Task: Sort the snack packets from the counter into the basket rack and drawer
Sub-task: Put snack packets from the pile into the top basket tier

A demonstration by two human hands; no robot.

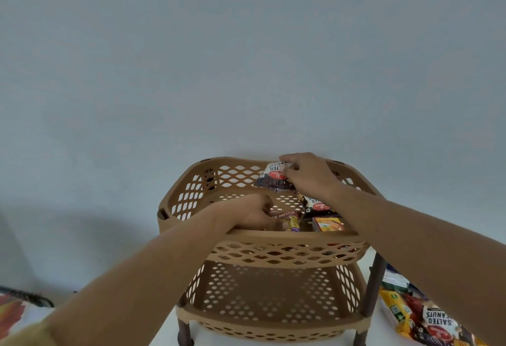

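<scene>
A tan plastic basket rack (pixel 191 181) with two lattice tiers stands against the wall. Both my hands reach into its top basket. My right hand (pixel 306 175) grips a salted peanuts packet (pixel 275 175) at the back of the basket. My left hand (pixel 252 210) is closed on a pinkish packet (pixel 282 214) near the front, beside a yellow-purple packet (pixel 294 223). Another peanuts packet (pixel 317 204) and an orange box (pixel 328 223) lie at the basket's right side.
The lower basket (pixel 268 291) holds nothing I can see. A pile of snack packets (pixel 427 315) lies on the white counter (pixel 377 329) right of the rack. A plain grey wall (pixel 246 58) is behind. A colourful cloth (pixel 12 312) shows at bottom left.
</scene>
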